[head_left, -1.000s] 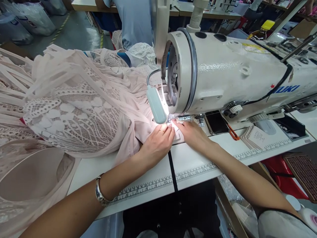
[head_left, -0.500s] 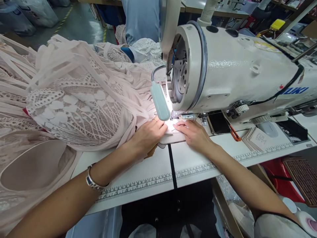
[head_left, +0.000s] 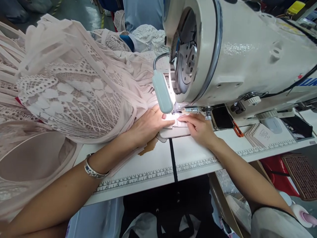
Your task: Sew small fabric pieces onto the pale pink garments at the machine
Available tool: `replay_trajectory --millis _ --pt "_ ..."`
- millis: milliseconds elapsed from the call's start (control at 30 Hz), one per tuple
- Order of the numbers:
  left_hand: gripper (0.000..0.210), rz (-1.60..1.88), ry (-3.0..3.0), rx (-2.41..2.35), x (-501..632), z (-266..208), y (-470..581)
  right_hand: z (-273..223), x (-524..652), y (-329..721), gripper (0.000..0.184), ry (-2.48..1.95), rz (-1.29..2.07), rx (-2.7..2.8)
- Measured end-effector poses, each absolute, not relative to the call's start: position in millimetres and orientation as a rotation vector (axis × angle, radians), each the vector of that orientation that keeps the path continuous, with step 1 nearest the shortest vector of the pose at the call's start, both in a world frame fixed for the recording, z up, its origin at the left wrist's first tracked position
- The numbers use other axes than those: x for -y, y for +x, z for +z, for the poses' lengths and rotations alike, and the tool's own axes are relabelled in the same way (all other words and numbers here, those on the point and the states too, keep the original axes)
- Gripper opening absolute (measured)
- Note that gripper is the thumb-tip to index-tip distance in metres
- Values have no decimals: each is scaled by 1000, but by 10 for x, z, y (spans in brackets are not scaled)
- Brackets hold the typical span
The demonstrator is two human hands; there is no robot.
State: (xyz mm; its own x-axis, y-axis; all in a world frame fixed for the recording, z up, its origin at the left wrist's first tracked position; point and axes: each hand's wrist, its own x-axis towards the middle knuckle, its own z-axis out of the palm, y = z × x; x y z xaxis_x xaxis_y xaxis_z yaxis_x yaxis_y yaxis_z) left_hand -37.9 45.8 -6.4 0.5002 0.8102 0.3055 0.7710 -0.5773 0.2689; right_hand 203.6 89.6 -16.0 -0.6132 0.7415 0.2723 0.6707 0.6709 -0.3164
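Under the sewing machine (head_left: 210, 62) a small pale pink fabric piece (head_left: 177, 124) lies brightly lit at the needle area. My left hand (head_left: 151, 125) rests flat on the fabric from the left, its thumb stretched towards the needle; the other fingertips are partly hidden behind the green lamp (head_left: 162, 94). From the right, my right hand (head_left: 200, 129) pinches the fabric edge between closed fingers, close to the presser foot. The needle tip is hard to make out in the glare.
A large pile of pale pink lace bras (head_left: 81, 96) covers the table's left side. Right of my hands lie a black phone (head_left: 223, 117), an orange cutter (head_left: 237, 129) and a stack of paper tags (head_left: 260, 134). A printed ruler (head_left: 133, 180) follows the front edge.
The view has shifted closer to the machine. My left thumb has stretched out to the right over the fabric. My right fingers have drawn closer together at its edge.
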Motion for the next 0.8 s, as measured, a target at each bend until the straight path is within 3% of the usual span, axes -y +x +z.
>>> replay_trajectory --millis 333,800 --pt "32 576 3006 -1144 -409 -59 -361 -144 -943 2040 38 -837 414 2498" --pt "33 592 2867 -1206 -336 -65 -333 -91 -911 2060 34 -593 321 2624"
